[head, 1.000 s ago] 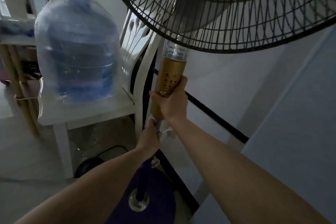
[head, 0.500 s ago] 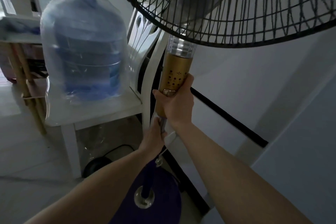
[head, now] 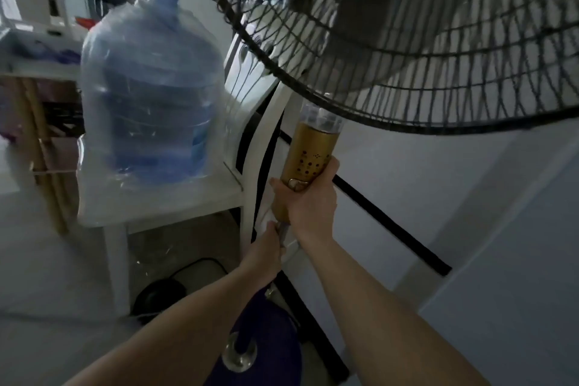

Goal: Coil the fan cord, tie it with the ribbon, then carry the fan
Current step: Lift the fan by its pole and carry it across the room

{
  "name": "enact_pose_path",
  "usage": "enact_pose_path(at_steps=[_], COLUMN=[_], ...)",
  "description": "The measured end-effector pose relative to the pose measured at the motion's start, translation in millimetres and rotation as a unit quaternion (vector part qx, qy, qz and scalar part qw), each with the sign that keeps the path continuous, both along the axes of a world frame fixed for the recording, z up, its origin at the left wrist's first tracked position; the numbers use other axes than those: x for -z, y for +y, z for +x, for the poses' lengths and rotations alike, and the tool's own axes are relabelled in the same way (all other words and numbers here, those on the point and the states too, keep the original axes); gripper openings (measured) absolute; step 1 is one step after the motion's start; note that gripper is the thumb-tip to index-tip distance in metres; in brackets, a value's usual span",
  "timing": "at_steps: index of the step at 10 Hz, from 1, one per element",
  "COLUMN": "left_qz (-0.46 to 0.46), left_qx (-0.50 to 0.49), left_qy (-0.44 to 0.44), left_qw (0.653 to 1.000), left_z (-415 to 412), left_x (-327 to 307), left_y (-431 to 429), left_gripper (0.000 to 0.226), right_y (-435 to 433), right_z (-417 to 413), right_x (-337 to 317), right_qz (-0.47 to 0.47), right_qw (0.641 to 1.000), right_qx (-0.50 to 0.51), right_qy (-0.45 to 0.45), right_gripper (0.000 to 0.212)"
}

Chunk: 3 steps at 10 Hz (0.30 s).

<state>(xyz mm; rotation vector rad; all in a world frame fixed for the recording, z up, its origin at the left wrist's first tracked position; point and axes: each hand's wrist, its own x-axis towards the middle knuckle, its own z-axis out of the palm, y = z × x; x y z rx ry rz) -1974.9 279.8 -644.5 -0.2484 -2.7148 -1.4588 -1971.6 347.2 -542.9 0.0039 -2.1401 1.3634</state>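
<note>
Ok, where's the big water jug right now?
In the head view, the water jug stands left of centre on the white chair, just left of the fan grille and the gold column.

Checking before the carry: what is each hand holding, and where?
Right hand wraps the black standing fan's gold control column; left hand grips its pole just below.

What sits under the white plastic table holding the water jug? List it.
Under the white plastic table: a round black object on the floor with a black cable looping from it. The table's leg and the left forearm hide the rest.
</note>
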Motion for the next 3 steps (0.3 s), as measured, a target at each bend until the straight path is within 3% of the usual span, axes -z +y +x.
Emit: enact_pose_path(at_steps=[1,2,3], left_qz=[-0.043,-0.173,-0.148], left_qx=[0.005,0.068,0.06], left_qy=[-0.045,-0.059,-0.062], left_qw=[0.998,0.981,0.985], left_z=[-5,10,20], left_x=[-6,-28,-46], left_y=[-6,-11,-25], left_gripper=[0.041,0.041,0.049], right_y=[2,-4,-16], right_z=[-2,7,16], right_x=[-4,-7,-16], right_qz=[-0.034,-0.027,-0.013], right_qw=[0.999,0.998,0.994], right_qx=[-0.001,0.016,0.04], right_qy=[-0.018,-0.048,-0.1], right_gripper=[0.081,0.096,0.107])
